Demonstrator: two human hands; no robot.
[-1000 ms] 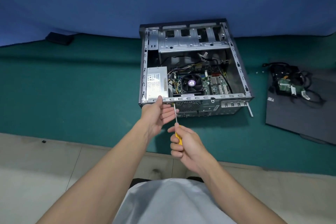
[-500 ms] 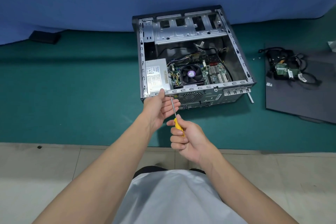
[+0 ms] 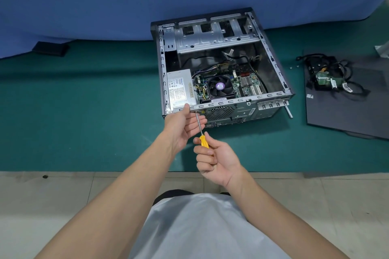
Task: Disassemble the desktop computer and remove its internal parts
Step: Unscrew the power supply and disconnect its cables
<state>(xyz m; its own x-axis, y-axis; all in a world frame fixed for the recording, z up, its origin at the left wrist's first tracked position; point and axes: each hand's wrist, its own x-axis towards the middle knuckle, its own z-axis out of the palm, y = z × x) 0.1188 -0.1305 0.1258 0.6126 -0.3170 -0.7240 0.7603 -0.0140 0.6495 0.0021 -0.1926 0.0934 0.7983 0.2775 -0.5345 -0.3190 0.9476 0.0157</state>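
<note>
Head: R grip (image 3: 217, 159) tight round screwdriver (image 3: 203, 141).

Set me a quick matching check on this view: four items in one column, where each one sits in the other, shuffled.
Items
1. screwdriver
2. power supply
3. cooler fan
4. cable bundle

Places
A. on the dark panel to the right of the case
B. in the case's near-left corner
C. gripped in the right hand
D. on the motherboard, inside the case

Pairs: 1-C, 2-B, 3-D, 4-A
</note>
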